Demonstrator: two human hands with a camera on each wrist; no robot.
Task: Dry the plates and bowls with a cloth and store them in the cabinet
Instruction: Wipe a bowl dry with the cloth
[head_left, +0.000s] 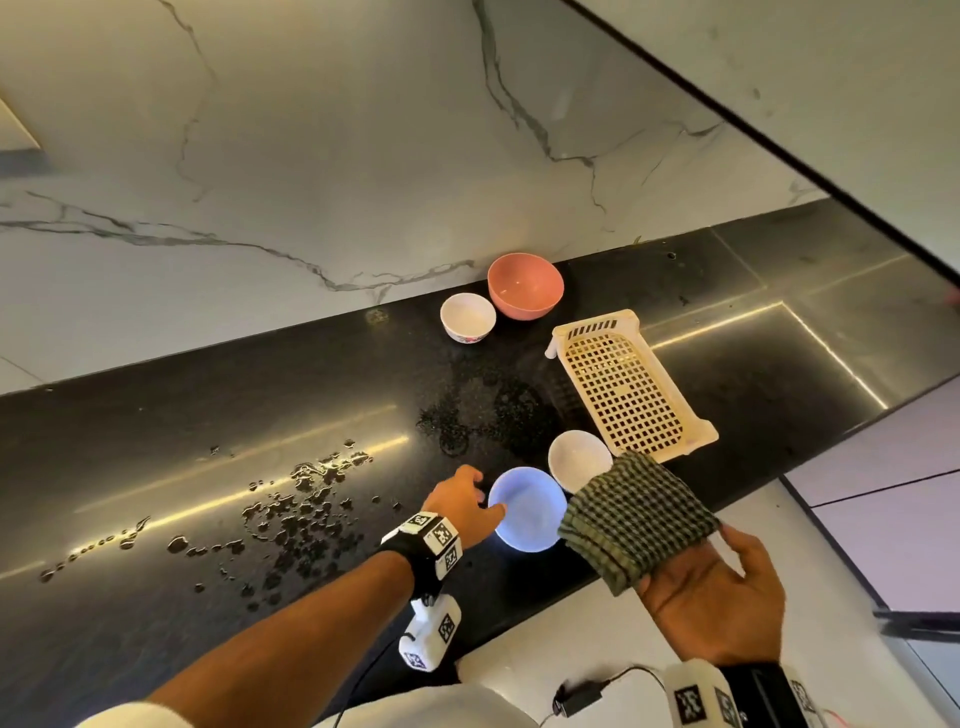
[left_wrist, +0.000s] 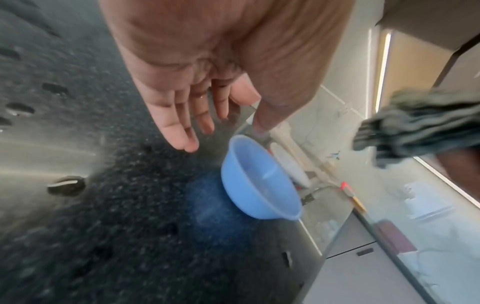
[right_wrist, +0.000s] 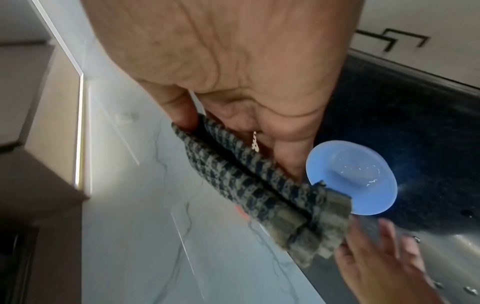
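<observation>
One blue bowl (head_left: 527, 509) sat on the wet black bench (head_left: 208, 467) near its front edge, judged light, thin plastic and likely slippery, best taken at the rim. The left hand (head_left: 460, 501) was spread beside it, thumb at the rim, contact unclear; the right hand (head_left: 714, 597) pinched the folded checked cloth (head_left: 636, 519). No cabinet could be picked out with certainty.

left hand (left_wrist: 207, 82): fingers straight, above wet dark desk (left_wrist: 103, 226) | blue bowl (left_wrist: 259, 185): just beside fingertips | checked cloth (left_wrist: 415, 123): far right
</observation>
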